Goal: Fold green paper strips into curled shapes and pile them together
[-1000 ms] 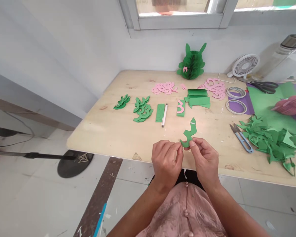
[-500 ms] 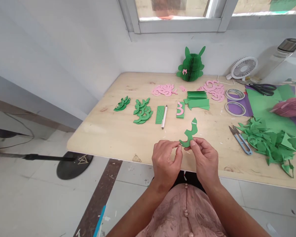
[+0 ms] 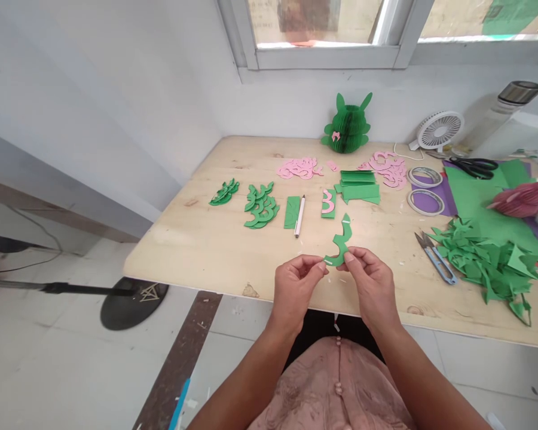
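Observation:
A curvy green paper piece [image 3: 339, 243] is held above the near part of the table, with a small white strip near its pointed top and another at its lower left end. My left hand [image 3: 295, 288] pinches that lower left end. Thumb and fingers of my right hand [image 3: 373, 285] grip the lower right side of the same piece. Beyond it lie a green card with a pink curved shape [image 3: 328, 203], a green rectangle [image 3: 292, 212] and a white pen [image 3: 300, 216].
Green cut-outs [image 3: 260, 205] and pink cut-outs [image 3: 299, 168] lie further back. A green paper figure [image 3: 347, 128] stands by the wall. To the right are tape rolls [image 3: 425, 202], blue-handled snips [image 3: 437, 258], green scraps [image 3: 493, 263], black scissors [image 3: 475, 166] and a white fan [image 3: 439, 130].
A white strip now shows on the piece's lower left end. The piece's top has tilted left, and my left hand's fingers have shifted slightly left. The camera view has moved a little.

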Available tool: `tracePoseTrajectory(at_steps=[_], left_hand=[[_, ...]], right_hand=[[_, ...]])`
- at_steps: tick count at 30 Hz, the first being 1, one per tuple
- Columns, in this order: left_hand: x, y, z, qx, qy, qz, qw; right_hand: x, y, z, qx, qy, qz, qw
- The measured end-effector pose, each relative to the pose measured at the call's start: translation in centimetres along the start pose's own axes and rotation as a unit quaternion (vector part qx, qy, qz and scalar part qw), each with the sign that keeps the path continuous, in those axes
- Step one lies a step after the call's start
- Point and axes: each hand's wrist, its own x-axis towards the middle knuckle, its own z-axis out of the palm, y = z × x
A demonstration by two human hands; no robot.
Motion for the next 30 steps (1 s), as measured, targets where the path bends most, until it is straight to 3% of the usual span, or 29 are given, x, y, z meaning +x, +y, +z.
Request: tracePoseTrajectory(at_steps=[2,4,7,9,19,30], left_hand=[[0.1,-0.2,-0.1,0.016,0.014,0.016,1.0],[0.2,-0.6,-0.3,0.052,0.02,0.048,0.997],[0.1,-0.9,-0.3,0.123,0.022,0.105,0.987],[-0.1,-0.8,-0.2,0.162,0.025,0.133,0.977],[-0.8,0.0,-0.3,0.285,0.045,0.277,0.917],[-0.7,0.0,-0.7,0.387,0.035,0.376,0.842]], right_hand=[[-0.1,-0.2,-0.3,-0.095,0.033,-0.073,0.992],[-0.3,-0.6,-0.6,-0.194,0.049,-0.172,0.965],[-0.8,-0.9,-0.5,-0.276,-0.011,-0.293,0.915],[-0.9,-0.9,-0.2,-0.312,-0.038,-0.334,0.889],[-0.5,-0.6,0.4,-0.404,-0.035,-0.399,0.822],[-0.2,-1.0,0.6,-0.427,-0.042,-0.406,0.807]])
